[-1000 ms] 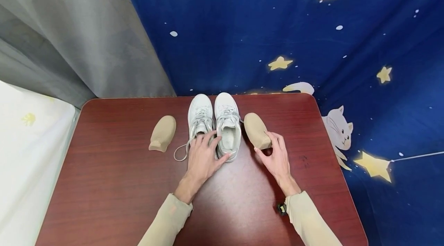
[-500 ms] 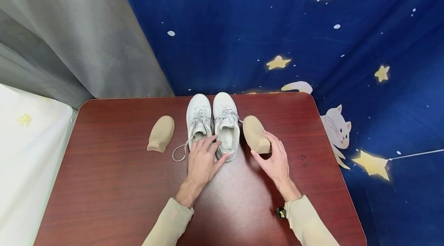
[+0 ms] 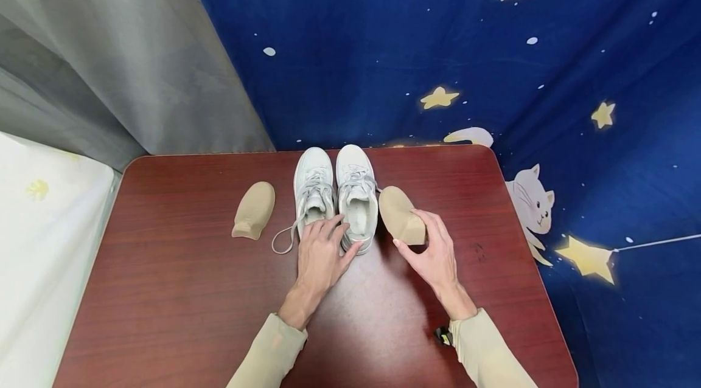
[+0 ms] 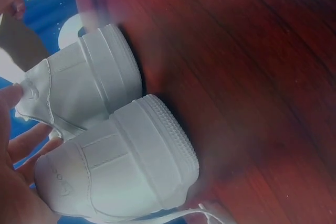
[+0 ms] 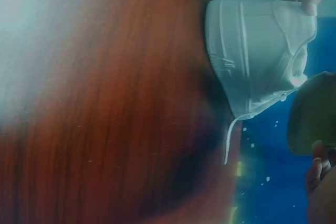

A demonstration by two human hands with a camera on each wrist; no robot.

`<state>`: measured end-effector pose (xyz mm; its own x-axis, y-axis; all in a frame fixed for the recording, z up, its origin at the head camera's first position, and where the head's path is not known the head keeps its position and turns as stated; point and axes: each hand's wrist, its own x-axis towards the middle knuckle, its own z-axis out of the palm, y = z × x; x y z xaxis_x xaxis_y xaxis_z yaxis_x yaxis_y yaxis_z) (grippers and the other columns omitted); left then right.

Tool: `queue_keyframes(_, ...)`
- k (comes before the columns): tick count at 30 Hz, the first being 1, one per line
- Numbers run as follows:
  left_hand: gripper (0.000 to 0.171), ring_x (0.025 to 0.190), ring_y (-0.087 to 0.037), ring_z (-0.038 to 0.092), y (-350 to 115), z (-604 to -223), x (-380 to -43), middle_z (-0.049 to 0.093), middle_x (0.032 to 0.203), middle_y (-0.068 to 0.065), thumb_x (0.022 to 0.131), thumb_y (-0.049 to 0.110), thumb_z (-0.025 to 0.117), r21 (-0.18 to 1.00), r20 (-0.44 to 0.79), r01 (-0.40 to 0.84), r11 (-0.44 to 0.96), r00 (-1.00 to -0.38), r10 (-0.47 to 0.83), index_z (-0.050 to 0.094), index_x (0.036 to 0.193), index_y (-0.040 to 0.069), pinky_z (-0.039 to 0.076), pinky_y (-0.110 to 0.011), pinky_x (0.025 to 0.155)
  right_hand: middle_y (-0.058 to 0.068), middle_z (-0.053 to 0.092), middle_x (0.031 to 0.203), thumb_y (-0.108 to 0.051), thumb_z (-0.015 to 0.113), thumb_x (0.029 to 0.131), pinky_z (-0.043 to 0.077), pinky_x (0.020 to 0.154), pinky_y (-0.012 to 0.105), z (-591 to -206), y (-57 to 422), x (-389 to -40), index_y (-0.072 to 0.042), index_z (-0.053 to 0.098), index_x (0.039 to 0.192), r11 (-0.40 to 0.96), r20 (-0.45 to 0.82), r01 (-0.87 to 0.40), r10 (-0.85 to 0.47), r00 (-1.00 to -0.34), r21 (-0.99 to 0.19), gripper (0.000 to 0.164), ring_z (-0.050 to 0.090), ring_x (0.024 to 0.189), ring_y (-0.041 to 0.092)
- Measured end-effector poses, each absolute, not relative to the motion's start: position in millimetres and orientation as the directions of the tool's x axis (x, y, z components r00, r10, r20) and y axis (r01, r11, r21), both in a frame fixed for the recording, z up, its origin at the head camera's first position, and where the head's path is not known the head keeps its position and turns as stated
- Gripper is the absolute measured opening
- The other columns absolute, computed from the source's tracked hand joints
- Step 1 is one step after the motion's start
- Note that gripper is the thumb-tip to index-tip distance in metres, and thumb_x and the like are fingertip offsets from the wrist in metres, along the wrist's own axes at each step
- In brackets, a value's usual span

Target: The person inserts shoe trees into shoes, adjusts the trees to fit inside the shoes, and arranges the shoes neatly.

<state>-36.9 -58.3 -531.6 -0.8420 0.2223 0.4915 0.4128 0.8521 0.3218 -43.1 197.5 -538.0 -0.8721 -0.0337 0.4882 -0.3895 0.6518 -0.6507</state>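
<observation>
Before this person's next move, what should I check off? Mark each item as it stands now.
1. Right grip on the held beige form: ok, thumb and fingers hold its near end.
2. Held beige form off the table: ok, the right wrist view shows it raised.
3. Held beige form over the right shoe: not ok, it is beside it, to the right.
4. Left grip on the right shoe: ok, thumb touches its heel.
5. Lace of the left shoe tucked away: not ok, it loops out to the left.
6. Fit inside the right shoe: cannot tell.
</observation>
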Motion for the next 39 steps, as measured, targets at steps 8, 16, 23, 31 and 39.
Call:
queue_keyframes(8,0.046,0.105,-0.029,0.062,-55.9,-533.3,-36.0,0.068,0.124,-0.008,0.086,0.049,0.068,0.307,0.511,0.416,0.856,-0.831,0.22,0.074,0.108,0.009,0.043,-0.043,0.091,0.001,0.063,0.117,-0.037,0.082,0.069,0.042,0.09,0.023,-525.8,191.9,-38.2,-0.014,0.061,0.132,0.645,0.507,-0.414,-0.048,-0.861,-0.642,0.07,0.061,0.105,0.02)
queue_keyframes(16,0.046,0.106,-0.029,0.061,-56.3,-533.3,-35.0,0.067,0.126,-0.007,0.086,0.048,0.068,0.319,0.489,0.395,0.861,-0.847,0.207,0.074,0.109,0.009,0.043,-0.043,0.089,0.001,0.065,0.115,-0.037,0.083,0.068,0.043,0.088,0.024,-515.7,186.6,-36.8,-0.014,0.063,0.13,0.627,0.536,-0.461,-0.081,-0.841,-0.628,0.07,0.062,0.101,0.019)
queue_keyframes(23,0.046,0.105,-0.029,0.061,-56.5,-532.3,-36.2,0.067,0.125,-0.007,0.086,0.049,0.068,0.31,0.486,0.408,0.859,-0.845,0.226,0.074,0.108,0.009,0.043,-0.044,0.088,0.002,0.065,0.113,-0.037,0.082,0.067,0.043,0.089,0.022,-512.0,184.3,-35.6,-0.012,0.064,0.129,0.62,0.549,-0.485,-0.102,-0.83,-0.618,0.069,0.062,0.099,0.019)
queue_keyframes(31,0.045,0.104,-0.029,0.062,-56.6,-530.6,-38.8,0.067,0.125,-0.007,0.084,0.049,0.07,0.313,0.483,0.409,0.857,-0.846,0.227,0.074,0.108,0.01,0.043,-0.044,0.086,0.002,0.065,0.11,-0.037,0.082,0.067,0.047,0.084,0.03,-508.5,179.7,-35.4,-0.01,0.065,0.127,0.632,0.57,-0.522,-0.151,-0.808,-0.573,0.068,0.063,0.095,0.019)
queue_keyframes(39,0.046,0.096,-0.029,0.06,-58.2,-529.2,-39.9,0.068,0.124,-0.006,0.082,0.051,0.071,0.315,0.473,0.4,0.861,-0.852,0.223,0.076,0.105,0.011,0.042,-0.044,0.082,0.002,0.065,0.108,-0.039,0.081,0.068,0.049,0.082,0.033,-501.5,173.9,-33.8,-0.009,0.064,0.126,0.629,0.572,-0.55,-0.197,-0.797,-0.549,0.068,0.063,0.094,0.018)
